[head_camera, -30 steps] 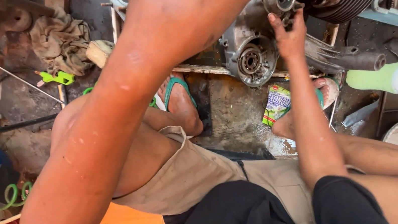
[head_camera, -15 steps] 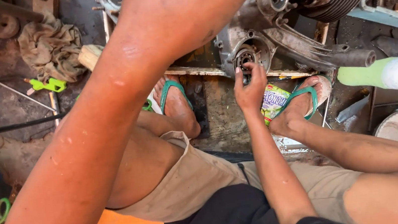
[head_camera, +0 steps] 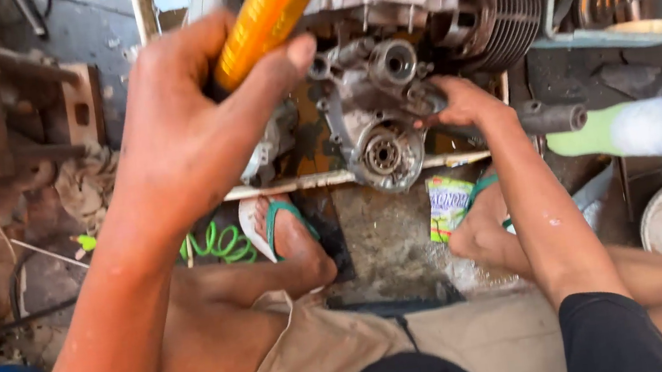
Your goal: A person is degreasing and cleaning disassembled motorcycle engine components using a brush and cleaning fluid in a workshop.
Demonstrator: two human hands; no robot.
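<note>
**A:** What have I got in each hand here?

**B:** From where I'm watching, my left hand [head_camera: 190, 136] is raised close to the camera, fingers clenched around an orange handle [head_camera: 272, 12]. The thumb [head_camera: 282, 61] presses along its lower side, and the handle runs up and away past the fingertips, out of the top of the view. What sits at its far end I cannot tell.

**A:** And the right?

**B:** My right hand [head_camera: 464, 102] rests on the grey engine casing [head_camera: 378, 121], fingers curled against its right edge. Whether they actually grip something or just press there, I cannot tell; the fingertips are partly hidden by the metal.

**A:** Where is the casing relative to those fingers?

**B:** Just left of the right fingertips and touching them. The round bearing opening [head_camera: 383, 154] lies slightly below and left of them. The finned cylinder [head_camera: 508, 21] is above them, to the right. The casing sits beyond and to the right of the left thumb.

**A:** Anything nearer me?

**B:** Below the right wrist, a green sachet [head_camera: 449, 205] lies beside my foot in a green sandal [head_camera: 288, 216]. A coiled green hose [head_camera: 220, 243] lies under the left forearm.
</note>
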